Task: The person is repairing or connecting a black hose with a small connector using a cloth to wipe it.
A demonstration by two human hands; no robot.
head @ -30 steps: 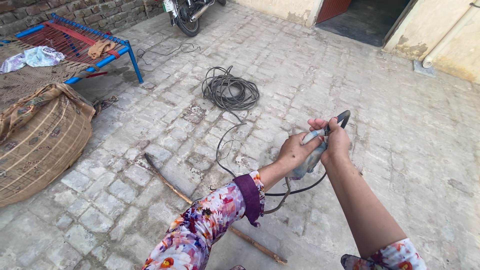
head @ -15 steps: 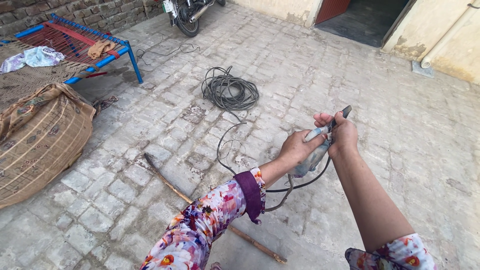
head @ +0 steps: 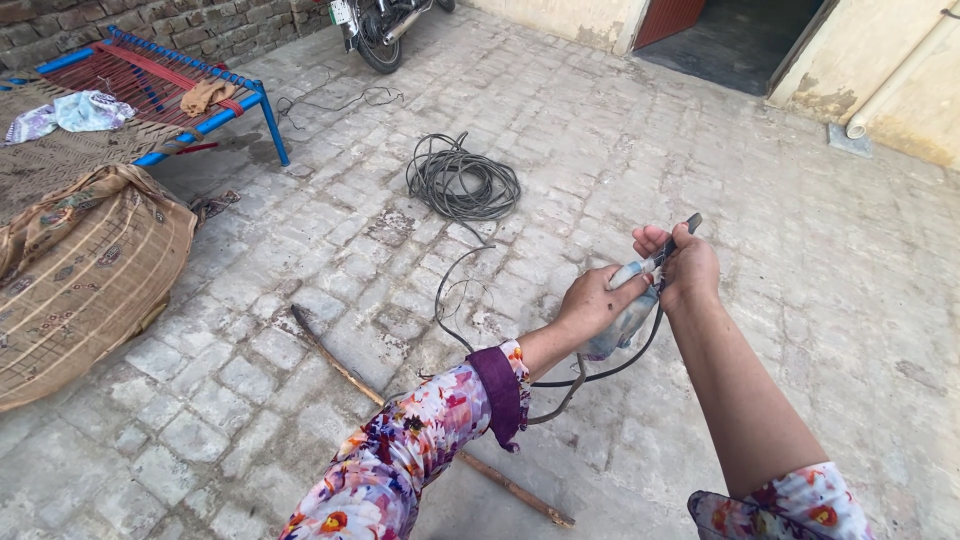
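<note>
A: What have the hands got?

B: The left hand is wrapped around a pale grey tool; the right hand is closed on its dark-tipped upper end, just above the left.

A: And the cable?

B: A black cable loops below both hands; its coil lies well beyond them on the brick paving.

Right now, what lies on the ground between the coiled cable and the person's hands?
In the head view, only bare brick paving and the black cable's loose strand, running from the coil toward the hands.
</note>
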